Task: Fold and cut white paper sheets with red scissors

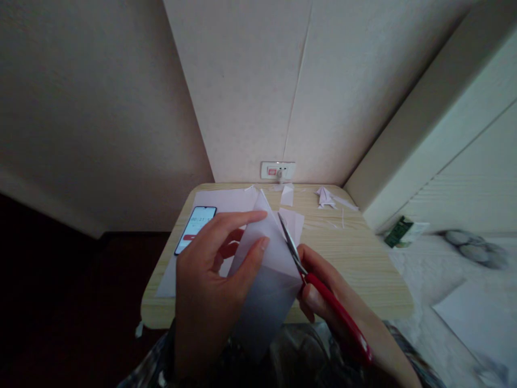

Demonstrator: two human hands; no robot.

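My left hand (pixel 212 280) pinches a folded white sheet of paper (pixel 270 269) between thumb and fingers, holding it up over the near edge of a small wooden table (pixel 355 258). My right hand (pixel 343 307) grips red-handled scissors (pixel 323 293). Their blades run along the paper's right edge, with the tips pointing away from me.
A phone (pixel 195 227) with a lit screen lies on a white sheet at the table's left. Paper scraps (pixel 287 194) and a small folded paper figure (pixel 325 197) lie near the back edge, below a wall socket (pixel 277 170). A bed (pixel 452 280) stands to the right.
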